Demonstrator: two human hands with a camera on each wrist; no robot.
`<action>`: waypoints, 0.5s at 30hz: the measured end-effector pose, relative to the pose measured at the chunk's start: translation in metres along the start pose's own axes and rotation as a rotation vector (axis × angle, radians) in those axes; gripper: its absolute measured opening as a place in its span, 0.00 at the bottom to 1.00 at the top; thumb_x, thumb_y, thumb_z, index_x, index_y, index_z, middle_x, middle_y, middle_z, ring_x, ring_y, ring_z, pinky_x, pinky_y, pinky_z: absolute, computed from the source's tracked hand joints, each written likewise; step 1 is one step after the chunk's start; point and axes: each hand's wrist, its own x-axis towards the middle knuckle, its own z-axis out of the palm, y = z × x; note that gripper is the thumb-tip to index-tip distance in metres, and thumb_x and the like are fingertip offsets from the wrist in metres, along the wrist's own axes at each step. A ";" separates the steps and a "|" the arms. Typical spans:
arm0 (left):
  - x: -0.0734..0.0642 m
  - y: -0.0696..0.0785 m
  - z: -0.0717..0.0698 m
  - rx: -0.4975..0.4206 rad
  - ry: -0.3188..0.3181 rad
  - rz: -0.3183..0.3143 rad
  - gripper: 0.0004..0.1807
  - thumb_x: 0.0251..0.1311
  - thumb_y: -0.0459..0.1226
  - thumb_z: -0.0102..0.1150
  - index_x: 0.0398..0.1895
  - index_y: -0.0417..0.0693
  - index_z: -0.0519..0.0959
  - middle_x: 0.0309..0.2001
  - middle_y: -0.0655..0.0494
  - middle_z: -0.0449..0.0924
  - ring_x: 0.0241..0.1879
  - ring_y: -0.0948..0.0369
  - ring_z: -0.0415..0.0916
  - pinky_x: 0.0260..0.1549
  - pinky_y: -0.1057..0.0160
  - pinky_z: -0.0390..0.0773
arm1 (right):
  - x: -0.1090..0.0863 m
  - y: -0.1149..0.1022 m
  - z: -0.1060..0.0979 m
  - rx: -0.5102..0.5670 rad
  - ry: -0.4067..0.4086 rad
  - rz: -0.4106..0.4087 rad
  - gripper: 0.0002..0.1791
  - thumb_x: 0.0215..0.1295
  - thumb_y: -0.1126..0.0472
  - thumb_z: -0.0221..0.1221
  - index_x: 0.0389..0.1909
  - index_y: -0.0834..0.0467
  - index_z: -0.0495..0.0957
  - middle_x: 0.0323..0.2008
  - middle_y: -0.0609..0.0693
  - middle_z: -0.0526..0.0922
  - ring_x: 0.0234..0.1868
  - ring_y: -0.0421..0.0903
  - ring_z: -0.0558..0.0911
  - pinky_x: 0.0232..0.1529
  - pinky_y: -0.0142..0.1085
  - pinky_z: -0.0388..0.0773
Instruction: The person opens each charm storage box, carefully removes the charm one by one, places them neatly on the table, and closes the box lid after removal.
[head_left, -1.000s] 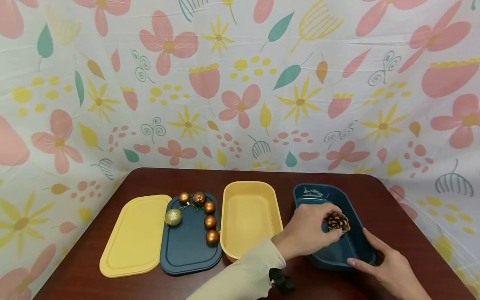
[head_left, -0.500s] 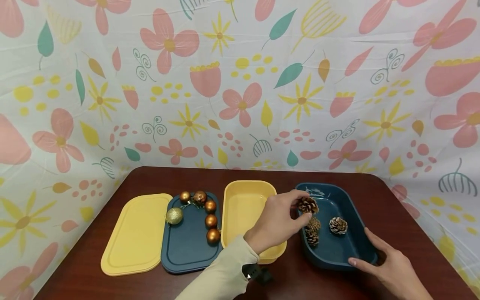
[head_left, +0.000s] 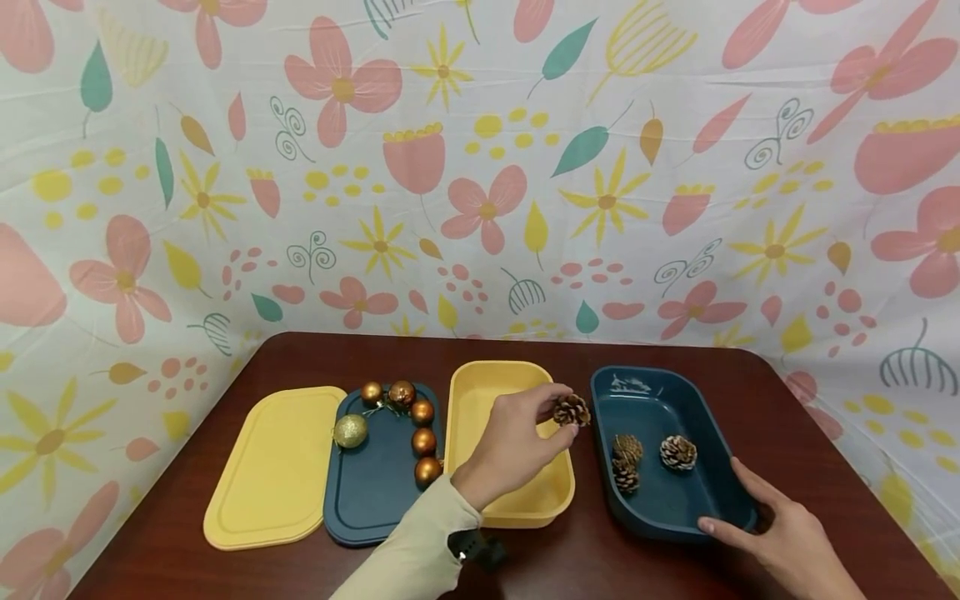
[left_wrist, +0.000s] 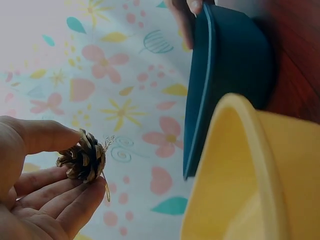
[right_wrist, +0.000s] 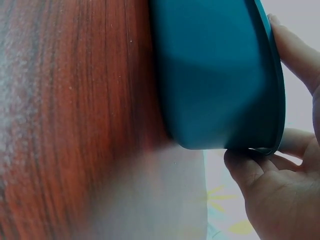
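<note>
My left hand (head_left: 513,442) pinches a pine cone (head_left: 572,411) between thumb and fingers, over the right rim of the yellow container (head_left: 480,404). A thin gold loop (left_wrist: 107,189) hangs from that cone in the left wrist view. At the right stands the deep blue container (head_left: 652,404); a white-tipped pine cone (head_left: 678,453) lies inside it, with browner cones (head_left: 626,477) by its left wall. My right hand (head_left: 787,529) grips the blue container's near right corner. In the right wrist view, the thumb and fingers hold that corner from both sides of the rim.
A flat yellow lid (head_left: 273,467) lies at the left of the dark wooden table (head_left: 577,558). Beside it, a blue lid (head_left: 375,500) bears several bronze baubles (head_left: 423,442) along its edge and a glittery gold bauble (head_left: 350,431). A flower-printed cloth (head_left: 480,275) hangs behind.
My left hand has lifted a pine cone out of the blue container and moved it left to the yellow container's rim. My right hand has kept its grip on the blue container.
</note>
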 end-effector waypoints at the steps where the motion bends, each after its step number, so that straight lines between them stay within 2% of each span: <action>1: -0.002 -0.003 -0.002 -0.008 0.005 -0.009 0.19 0.64 0.36 0.65 0.58 0.47 0.80 0.49 0.55 0.87 0.51 0.65 0.86 0.51 0.72 0.82 | 0.000 0.000 0.000 -0.001 0.001 -0.001 0.61 0.62 0.32 0.61 0.78 0.67 0.44 0.70 0.82 0.54 0.63 0.80 0.68 0.51 0.60 0.81; 5: -0.009 -0.014 -0.014 -0.036 0.032 -0.026 0.17 0.63 0.35 0.66 0.55 0.46 0.81 0.48 0.54 0.88 0.51 0.62 0.86 0.51 0.69 0.83 | 0.000 0.000 0.001 -0.006 0.005 -0.004 0.61 0.62 0.32 0.62 0.78 0.68 0.44 0.70 0.83 0.54 0.62 0.80 0.68 0.50 0.60 0.81; 9: -0.016 -0.025 -0.028 -0.055 0.078 -0.073 0.18 0.63 0.35 0.67 0.56 0.47 0.81 0.50 0.53 0.87 0.53 0.59 0.86 0.52 0.66 0.84 | 0.000 -0.002 0.002 -0.006 0.010 -0.013 0.61 0.62 0.32 0.62 0.78 0.68 0.45 0.69 0.83 0.55 0.62 0.80 0.68 0.50 0.61 0.81; 12: -0.018 -0.032 -0.037 -0.056 0.112 -0.109 0.19 0.63 0.36 0.67 0.57 0.47 0.81 0.52 0.51 0.86 0.54 0.57 0.85 0.52 0.64 0.84 | 0.000 -0.003 0.001 0.001 -0.004 -0.008 0.61 0.63 0.32 0.61 0.78 0.67 0.43 0.70 0.82 0.53 0.63 0.81 0.66 0.50 0.61 0.80; 15: -0.018 -0.037 -0.043 -0.067 0.116 -0.137 0.20 0.63 0.38 0.67 0.58 0.47 0.80 0.54 0.50 0.85 0.55 0.56 0.85 0.52 0.63 0.84 | 0.000 -0.002 -0.001 -0.001 -0.027 0.010 0.61 0.63 0.31 0.59 0.79 0.66 0.41 0.70 0.83 0.52 0.63 0.81 0.66 0.49 0.61 0.80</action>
